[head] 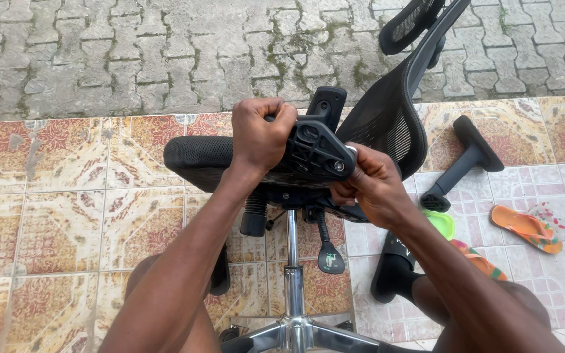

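Between left hand (pixel 261 134) and right hand (pixel 371 186) sits the armrest bracket (pixel 315 153).

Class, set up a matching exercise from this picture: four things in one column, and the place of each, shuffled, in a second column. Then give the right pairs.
Things:
1. left hand
2. right hand
3. detached armrest
4. orange sandal

Places:
A. lying on the pale tiles at the far right
B. gripping the upper left of the black bracket
C. lying on the floor right of the mesh backrest
D. at the bracket's lower right edge

Pairs: 1-B, 2-D, 3-C, 4-A
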